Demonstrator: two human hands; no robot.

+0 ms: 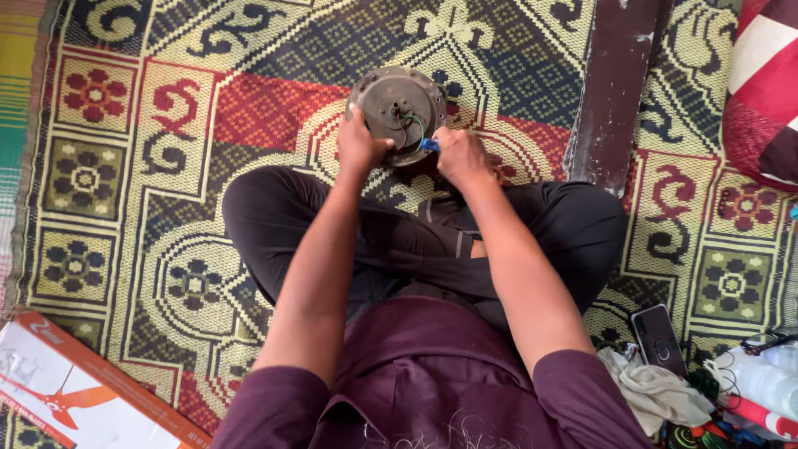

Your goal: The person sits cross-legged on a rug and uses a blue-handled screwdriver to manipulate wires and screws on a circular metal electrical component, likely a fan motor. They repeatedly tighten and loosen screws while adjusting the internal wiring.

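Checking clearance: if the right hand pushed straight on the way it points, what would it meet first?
Likely the round fan motor housing: the right hand and its blue-handled tool point at the wires there.

Round grey fan motor (pixel 397 106) at 12 o'clock on mat, open face up, coloured wires exposed, blue-handled tool (pixel 428 145) at its 5 o'clock edge.

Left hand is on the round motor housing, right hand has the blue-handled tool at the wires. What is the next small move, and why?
Probably keep the left hand braced on the rim of the motor housing and ease the blue-handled tool in the right hand toward the red and green wires. The tool tip sits right beside them, and the housing stands tilted on the mat, so it needs steadying.
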